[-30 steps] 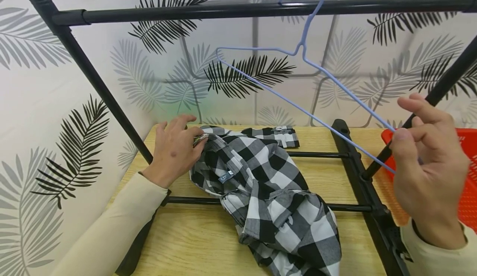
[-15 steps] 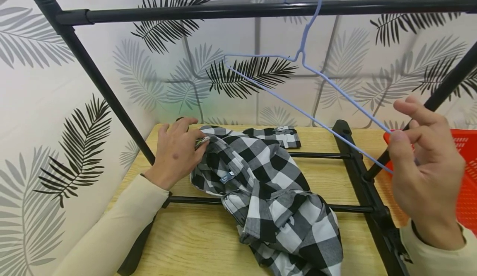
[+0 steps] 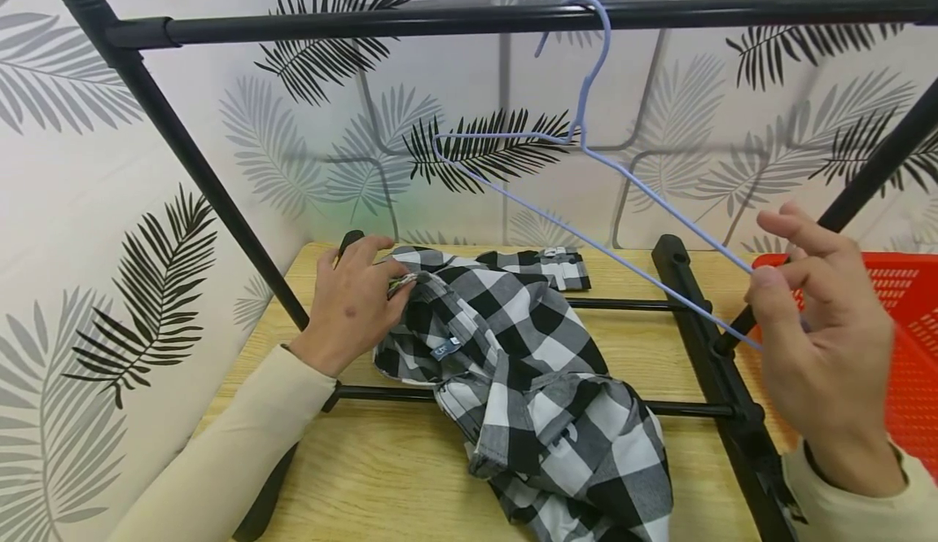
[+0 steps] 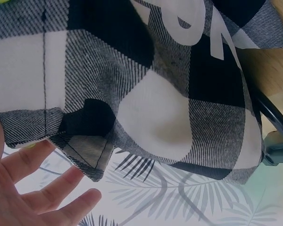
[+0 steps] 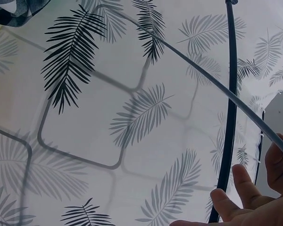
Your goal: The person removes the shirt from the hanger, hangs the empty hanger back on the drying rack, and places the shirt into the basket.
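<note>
shirt (image 3: pixel 513 363) label (image 3: pixel 444 349) writing unreadable

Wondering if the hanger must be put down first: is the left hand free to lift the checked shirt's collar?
Probably yes: the left hand already rests on the checked shirt at its collar, nothing between; only the right hand holds the hanger.
</note>
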`<state>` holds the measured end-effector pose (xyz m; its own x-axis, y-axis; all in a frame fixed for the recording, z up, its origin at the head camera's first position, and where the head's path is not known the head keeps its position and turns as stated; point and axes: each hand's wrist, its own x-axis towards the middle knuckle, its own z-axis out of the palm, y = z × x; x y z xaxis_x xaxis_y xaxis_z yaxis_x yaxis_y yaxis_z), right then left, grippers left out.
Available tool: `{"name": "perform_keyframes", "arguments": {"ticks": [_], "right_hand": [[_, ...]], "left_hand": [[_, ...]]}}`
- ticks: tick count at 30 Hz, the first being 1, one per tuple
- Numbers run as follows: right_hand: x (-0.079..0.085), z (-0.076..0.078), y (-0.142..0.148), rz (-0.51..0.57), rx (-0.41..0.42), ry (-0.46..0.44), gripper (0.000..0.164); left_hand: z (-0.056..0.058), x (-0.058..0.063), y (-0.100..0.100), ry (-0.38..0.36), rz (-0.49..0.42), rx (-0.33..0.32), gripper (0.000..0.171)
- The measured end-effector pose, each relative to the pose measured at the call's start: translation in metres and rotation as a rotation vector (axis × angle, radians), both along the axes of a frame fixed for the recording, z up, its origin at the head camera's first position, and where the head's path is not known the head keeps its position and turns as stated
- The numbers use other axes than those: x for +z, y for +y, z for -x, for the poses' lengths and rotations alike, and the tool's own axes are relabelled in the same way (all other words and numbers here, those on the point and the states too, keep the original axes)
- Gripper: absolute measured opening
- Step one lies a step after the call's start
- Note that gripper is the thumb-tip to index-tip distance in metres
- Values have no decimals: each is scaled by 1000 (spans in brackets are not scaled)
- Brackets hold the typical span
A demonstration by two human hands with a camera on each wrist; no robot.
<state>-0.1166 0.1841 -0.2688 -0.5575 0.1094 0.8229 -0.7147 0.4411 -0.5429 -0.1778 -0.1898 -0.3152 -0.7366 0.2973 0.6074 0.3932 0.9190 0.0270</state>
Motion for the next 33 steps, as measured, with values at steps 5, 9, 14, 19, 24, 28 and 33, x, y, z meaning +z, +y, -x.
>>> {"name": "perform_keyframes", "arguments": {"ticks": [5, 9, 14, 19, 24, 28, 33], "right_hand": [[-1, -3, 3, -14, 9, -29, 27], [-3, -5, 4, -40, 10, -62, 26], [-5, -6, 7, -84, -2, -63, 24], [-5, -8, 13, -142, 15, -47, 27], [-8, -9, 16, -128, 40, -19, 25], [-10, -10, 19, -119, 64, -25, 26], [-10, -11, 21, -120, 64, -42, 21]], "left_hand": [[1, -1, 3, 24, 13, -23, 13], [1, -1, 6, 22, 21, -32, 12], [1, -2, 9, 17, 25, -38, 12], [1, -2, 13, 7, 26, -36, 12], [3, 1, 18, 11, 27, -47, 12], [4, 3, 23, 39, 21, -81, 11], [4, 2, 29, 60, 16, -119, 10]]}}
